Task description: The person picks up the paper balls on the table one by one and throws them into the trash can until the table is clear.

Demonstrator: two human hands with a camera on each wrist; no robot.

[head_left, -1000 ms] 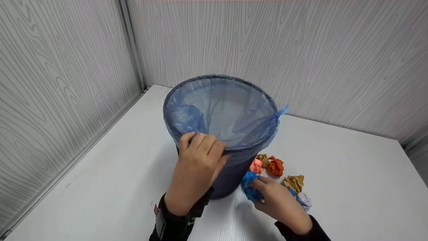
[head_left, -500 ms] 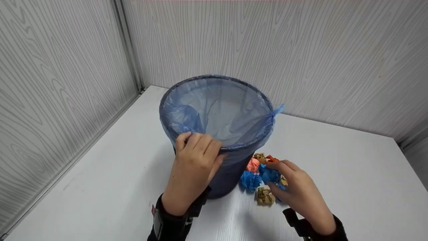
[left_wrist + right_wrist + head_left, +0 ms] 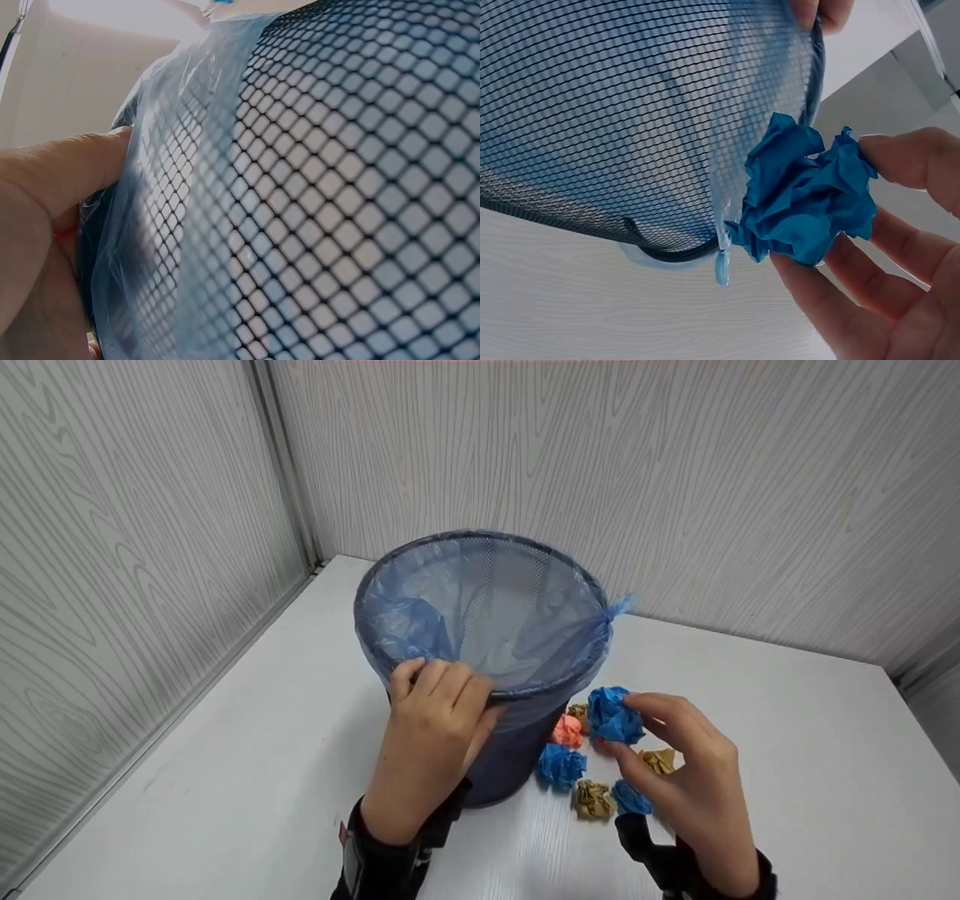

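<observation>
A dark mesh wastebasket (image 3: pixel 502 761) stands on the white table, lined with a thin blue plastic bag (image 3: pixel 517 622) that is folded over the rim and knotted at the right. My left hand (image 3: pixel 435 735) grips the near rim, fingers curled over the inside and thumb outside; the left wrist view shows the thumb (image 3: pixel 82 165) against the bag. In my right hand (image 3: pixel 697 772) a crumpled blue paper ball (image 3: pixel 615 715) is pinched between thumb and fingers, raised beside the basket's right side. The right wrist view shows the same blue paper ball (image 3: pixel 810 191) apart from the bag's knot.
Right of the basket's foot lie several crumpled paper balls: a pink ball (image 3: pixel 568 731), a blue ball (image 3: pixel 561 766), a brown ball (image 3: pixel 594 800) and another blue ball (image 3: pixel 631 797). A mustard ball (image 3: pixel 658 760) is partly behind my right hand. Pale wood-grain panels (image 3: pixel 600 472) close off the back and left.
My right hand has let go of one blue paper ball beside the basket, picked up another blue one and lifted it off the table. My left hand keeps its grip on the rim.
</observation>
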